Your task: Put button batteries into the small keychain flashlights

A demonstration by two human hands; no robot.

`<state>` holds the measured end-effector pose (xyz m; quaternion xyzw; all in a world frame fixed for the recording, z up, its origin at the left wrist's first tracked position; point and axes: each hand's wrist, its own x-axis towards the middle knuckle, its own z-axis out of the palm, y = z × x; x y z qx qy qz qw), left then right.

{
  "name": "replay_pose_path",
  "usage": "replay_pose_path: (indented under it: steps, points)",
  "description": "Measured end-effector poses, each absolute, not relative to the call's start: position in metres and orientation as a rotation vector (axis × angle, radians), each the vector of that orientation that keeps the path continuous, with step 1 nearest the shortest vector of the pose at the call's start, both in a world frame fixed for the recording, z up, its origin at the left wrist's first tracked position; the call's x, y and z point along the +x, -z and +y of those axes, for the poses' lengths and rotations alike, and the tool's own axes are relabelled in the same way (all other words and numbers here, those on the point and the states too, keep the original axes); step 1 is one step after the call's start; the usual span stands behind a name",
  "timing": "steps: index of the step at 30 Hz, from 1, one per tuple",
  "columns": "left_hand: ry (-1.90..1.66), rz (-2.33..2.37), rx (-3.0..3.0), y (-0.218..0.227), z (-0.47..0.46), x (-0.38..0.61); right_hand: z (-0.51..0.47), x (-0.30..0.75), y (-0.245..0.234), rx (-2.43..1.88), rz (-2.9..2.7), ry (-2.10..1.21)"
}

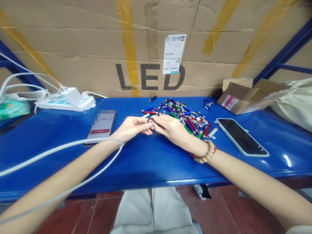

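My left hand [133, 127] and my right hand [172, 128] meet fingertip to fingertip just above the blue table. Both are closed, pinching around a small dark loop [150, 120]. What the loop belongs to is hidden by my fingers. Right behind and beside my right hand lies a pile of small metal tubes [191, 124] in red, green, blue and purple, mixed with silvery clips and little parts. A silver-white tube [145, 115] lies just behind my fingertips, and a black tube [152, 98] sits apart at the back.
On the blue table [146, 162], a phone [101, 126] with a lit screen lies left, and another phone [241, 136] lies right. A white power strip [65, 101] trails cables; one cable [97, 140] crosses over my left forearm. An open carton [246, 97] stands back right, before a large cardboard box [92, 48].
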<state>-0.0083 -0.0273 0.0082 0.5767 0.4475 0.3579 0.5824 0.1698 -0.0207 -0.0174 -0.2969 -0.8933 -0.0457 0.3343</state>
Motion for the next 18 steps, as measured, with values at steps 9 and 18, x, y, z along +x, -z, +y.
replay_pose_path:
  steps: [9, 18]
  points:
    - [-0.890, 1.083, 1.206, -0.003, -0.029, -0.009, -0.022, 0.165, 0.021, -0.730, -2.206, -0.069]
    - [-0.826, 1.075, 1.216, -0.004, -0.022, -0.014, -0.022, 0.168, 0.008, -0.889, -2.203, -0.765]
